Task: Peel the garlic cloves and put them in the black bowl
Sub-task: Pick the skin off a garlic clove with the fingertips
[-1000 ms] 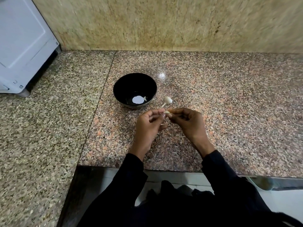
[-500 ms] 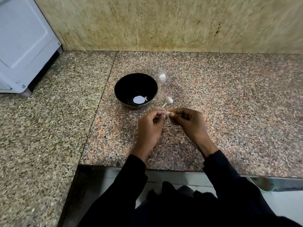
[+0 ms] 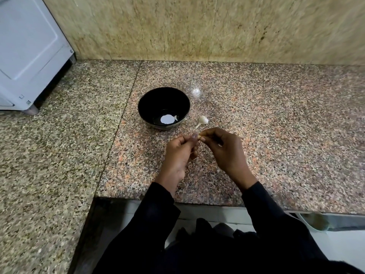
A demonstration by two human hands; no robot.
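Spanning the head view, a speckled granite counter [image 3: 276,135] meets a beige stone wall [image 3: 197,26]. Left hand [image 3: 177,155] and right hand [image 3: 227,153], fingers curled, pinch one garlic clove [image 3: 199,137] between them; beyond that pinch sit another clove [image 3: 202,120] and the black bowl [image 3: 146,107].

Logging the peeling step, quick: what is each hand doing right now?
Left hand: fingers curled, pinching the garlic clove.
Right hand: fingers curled, pinching the same clove from the other side.

Black bowl [image 3: 147,107], white garlic clove [image 3: 203,120], speckled granite counter [image 3: 276,125]
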